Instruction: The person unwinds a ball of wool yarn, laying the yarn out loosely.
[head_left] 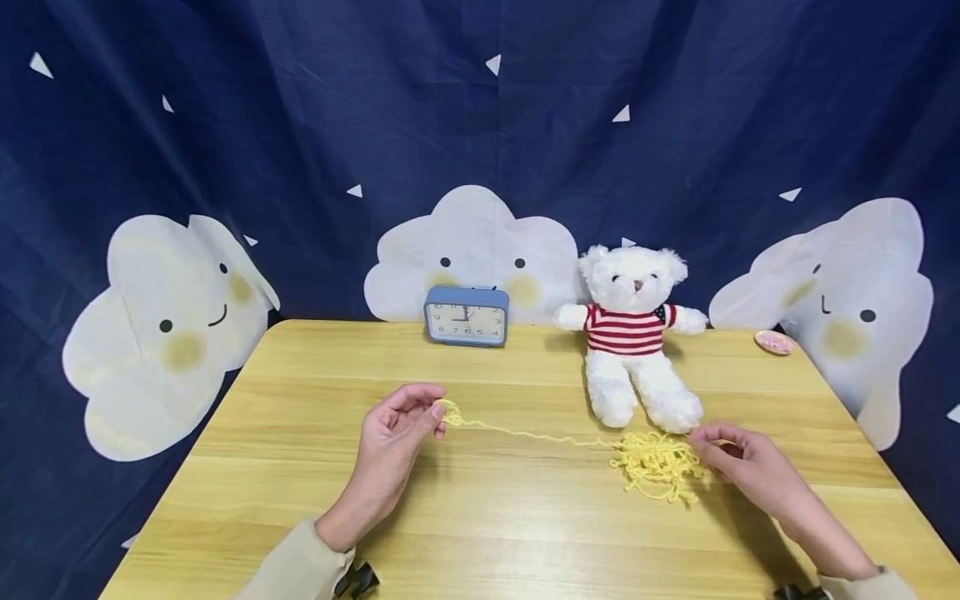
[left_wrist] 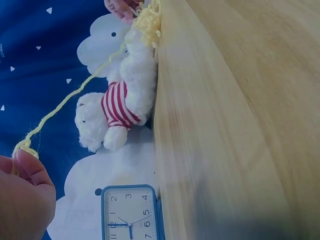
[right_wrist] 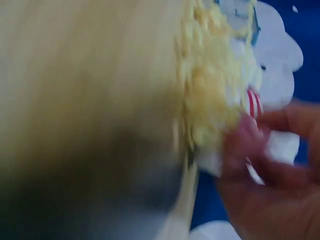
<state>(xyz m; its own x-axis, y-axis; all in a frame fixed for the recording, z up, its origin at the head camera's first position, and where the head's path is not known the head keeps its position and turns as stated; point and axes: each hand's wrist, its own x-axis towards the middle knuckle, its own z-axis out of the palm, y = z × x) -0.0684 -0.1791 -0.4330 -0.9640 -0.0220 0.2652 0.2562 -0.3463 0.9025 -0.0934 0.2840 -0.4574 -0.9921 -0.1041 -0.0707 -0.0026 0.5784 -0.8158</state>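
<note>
My left hand [head_left: 393, 437] pinches a small loop of yellow yarn [head_left: 450, 410] between thumb and fingertips, raised over the table. From there a single strand [left_wrist: 62, 102] runs fairly straight to a tangled yarn pile [head_left: 656, 467] at the right. At the pile's right edge, my right hand [head_left: 750, 467] has thumb and forefinger brought together on the yarn. The right wrist view is blurred; there the fingertips overlap the yarn [right_wrist: 207, 75]. Just behind the pile sits a white teddy bear [head_left: 626, 333] in a red-and-white striped sweater, its feet close to the yarn.
A blue alarm clock [head_left: 467, 317] stands at the back middle of the wooden table [head_left: 300, 500]. Near the back right corner lies a small pink oval item [head_left: 774, 342]. Behind the table hangs a dark blue curtain [head_left: 315, 125] printed with white clouds.
</note>
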